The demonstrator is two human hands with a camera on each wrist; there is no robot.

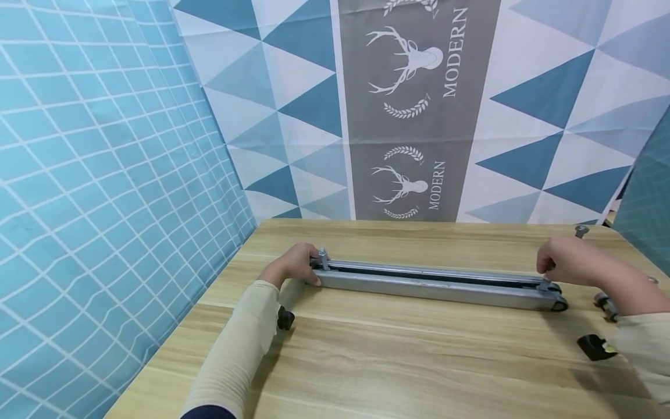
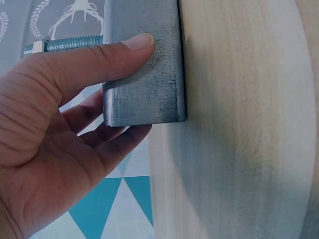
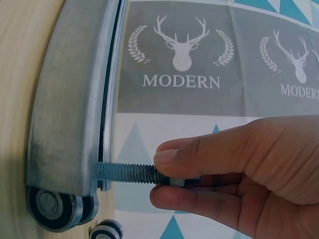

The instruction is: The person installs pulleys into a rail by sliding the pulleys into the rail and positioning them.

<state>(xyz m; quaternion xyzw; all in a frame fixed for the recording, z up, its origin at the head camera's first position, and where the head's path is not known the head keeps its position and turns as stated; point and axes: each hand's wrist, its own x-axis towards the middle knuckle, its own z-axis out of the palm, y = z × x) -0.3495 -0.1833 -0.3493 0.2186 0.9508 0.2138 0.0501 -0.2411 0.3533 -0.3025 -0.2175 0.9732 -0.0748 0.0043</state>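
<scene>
A long grey metal channel rail (image 1: pixel 419 286) lies across the wooden table with its slot facing up. My left hand (image 1: pixel 298 262) grips its left end, the thumb (image 2: pixel 127 55) on the near wall and fingertips under the end face in the left wrist view. Near that hand, a threaded bolt (image 2: pixel 75 43) with a nut (image 2: pixel 39 46) stands up from the slot. At the rail's right end, my right hand (image 1: pixel 581 262) pinches another upright threaded bolt (image 3: pixel 130 172) between thumb and fingers. A nut (image 3: pixel 177 182) shows between the fingertips. Rollers (image 3: pixel 52 209) stick out of this end.
Another roller piece (image 1: pixel 607 306) lies on the table beside the right forearm. A bolt (image 1: pixel 581 231) stands behind the right hand near the table's back edge. Patterned cloth (image 1: pixel 413 116) hangs behind the table, and blue checked cloth (image 1: pixel 104 174) hangs along the left side.
</scene>
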